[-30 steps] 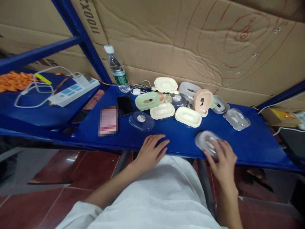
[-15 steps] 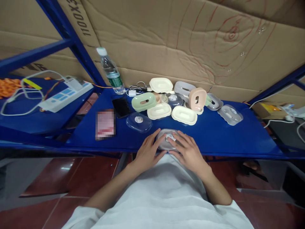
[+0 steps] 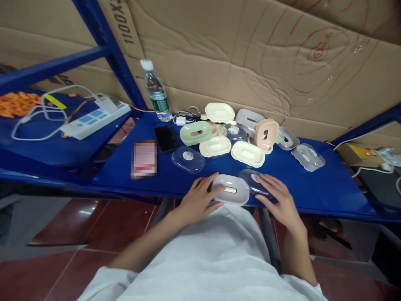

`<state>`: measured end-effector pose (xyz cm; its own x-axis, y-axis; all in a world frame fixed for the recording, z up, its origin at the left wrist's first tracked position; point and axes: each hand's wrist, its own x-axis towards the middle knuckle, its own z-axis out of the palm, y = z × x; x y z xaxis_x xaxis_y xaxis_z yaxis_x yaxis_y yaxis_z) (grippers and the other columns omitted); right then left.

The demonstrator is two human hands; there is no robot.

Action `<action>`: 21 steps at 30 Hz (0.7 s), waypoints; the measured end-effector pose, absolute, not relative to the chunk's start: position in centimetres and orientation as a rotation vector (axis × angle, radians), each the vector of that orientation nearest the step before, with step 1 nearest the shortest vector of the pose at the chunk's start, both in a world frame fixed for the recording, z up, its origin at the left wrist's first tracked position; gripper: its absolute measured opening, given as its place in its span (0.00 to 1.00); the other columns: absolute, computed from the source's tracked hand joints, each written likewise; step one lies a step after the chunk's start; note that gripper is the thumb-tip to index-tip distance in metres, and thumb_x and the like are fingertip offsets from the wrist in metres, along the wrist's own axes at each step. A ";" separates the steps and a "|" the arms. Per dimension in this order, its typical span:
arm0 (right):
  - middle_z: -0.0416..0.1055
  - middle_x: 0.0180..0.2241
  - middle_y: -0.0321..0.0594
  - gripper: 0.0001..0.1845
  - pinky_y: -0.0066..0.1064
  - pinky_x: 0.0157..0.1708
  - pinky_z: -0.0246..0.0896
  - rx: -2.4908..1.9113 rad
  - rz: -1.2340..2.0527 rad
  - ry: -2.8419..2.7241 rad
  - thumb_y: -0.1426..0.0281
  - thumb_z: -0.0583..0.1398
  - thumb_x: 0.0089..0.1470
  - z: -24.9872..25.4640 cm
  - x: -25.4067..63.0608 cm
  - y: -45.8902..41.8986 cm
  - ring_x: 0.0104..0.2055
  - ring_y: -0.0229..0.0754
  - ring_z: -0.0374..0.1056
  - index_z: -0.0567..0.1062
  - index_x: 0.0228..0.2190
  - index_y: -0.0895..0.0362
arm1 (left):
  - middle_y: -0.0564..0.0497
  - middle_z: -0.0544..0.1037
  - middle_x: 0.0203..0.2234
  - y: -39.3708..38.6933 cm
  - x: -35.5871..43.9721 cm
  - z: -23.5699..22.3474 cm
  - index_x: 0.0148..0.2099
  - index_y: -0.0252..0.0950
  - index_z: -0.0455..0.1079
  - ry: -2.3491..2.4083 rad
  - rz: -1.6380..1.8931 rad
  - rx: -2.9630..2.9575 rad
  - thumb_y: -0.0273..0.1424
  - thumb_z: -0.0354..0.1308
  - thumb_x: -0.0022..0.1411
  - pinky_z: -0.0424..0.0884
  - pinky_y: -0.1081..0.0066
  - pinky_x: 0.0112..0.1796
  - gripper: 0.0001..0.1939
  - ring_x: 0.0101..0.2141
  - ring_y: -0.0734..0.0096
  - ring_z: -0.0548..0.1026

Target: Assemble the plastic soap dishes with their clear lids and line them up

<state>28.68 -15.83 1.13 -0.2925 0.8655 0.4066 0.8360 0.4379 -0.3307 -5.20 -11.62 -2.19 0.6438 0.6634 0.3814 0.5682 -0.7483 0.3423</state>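
At the front edge of the blue table, my left hand (image 3: 200, 193) grips a grey oval soap dish (image 3: 241, 194) by its left end, the thumb inside the rim. The dish faces up, showing a slot in its bottom. My right hand (image 3: 278, 198) holds a clear plastic lid (image 3: 247, 177) with a white sticker, just right of the dish. Behind them lie two cream dishes (image 3: 247, 154), and to the left another clear lid (image 3: 188, 161) rests on the table.
Farther back are a green dish (image 3: 191, 137), a pink dish (image 3: 266, 133) and a grey lid (image 3: 308, 158). A water bottle (image 3: 159, 100), a black phone (image 3: 166, 139) and a blurred pink item (image 3: 144, 159) stand or lie left. A power strip (image 3: 97, 121) sits on the neighbouring table.
The clear lid has come off the grey dish and moved right with my right hand. My left hand has stayed with the dish. The view has shifted slightly.
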 end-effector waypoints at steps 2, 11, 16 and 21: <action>0.75 0.64 0.47 0.27 0.55 0.65 0.65 -1.600 -0.050 -2.036 0.52 0.62 0.69 0.3 31.7 -16.5 0.68 0.57 0.69 0.75 0.64 0.47 | 0.37 0.66 0.67 -11.7 -5.1 -2.0 0.67 0.46 0.72 1.040 0.687 2.660 0.47 0.67 0.70 0.68 0.43 0.63 0.27 0.62 0.45 0.71; 0.68 0.69 0.52 0.26 0.64 0.72 0.45 -1.635 -0.319 -1.939 0.59 0.56 0.74 -0.9 29.3 -14.9 0.75 0.59 0.59 0.70 0.68 0.51 | 0.39 0.67 0.63 -11.6 -5.0 -2.5 0.63 0.49 0.78 1.060 0.784 2.615 0.49 0.71 0.65 0.72 0.45 0.60 0.27 0.59 0.45 0.71; 0.79 0.60 0.42 0.26 0.57 0.75 0.47 -1.058 0.148 -2.411 0.58 0.61 0.72 -0.2 21.1 -15.1 0.62 0.51 0.75 0.72 0.67 0.45 | 0.39 0.70 0.63 -11.8 -5.2 -2.9 0.62 0.48 0.78 1.101 0.840 2.614 0.47 0.69 0.67 0.74 0.49 0.59 0.24 0.60 0.46 0.73; 0.82 0.56 0.37 0.19 0.59 0.75 0.48 -1.050 0.244 -2.325 0.58 0.64 0.71 -0.5 21.8 -14.7 0.57 0.47 0.78 0.79 0.60 0.42 | 0.33 0.69 0.68 -11.9 -4.8 -3.5 0.66 0.39 0.70 1.121 0.906 2.622 0.53 0.68 0.66 0.71 0.49 0.63 0.34 0.66 0.45 0.71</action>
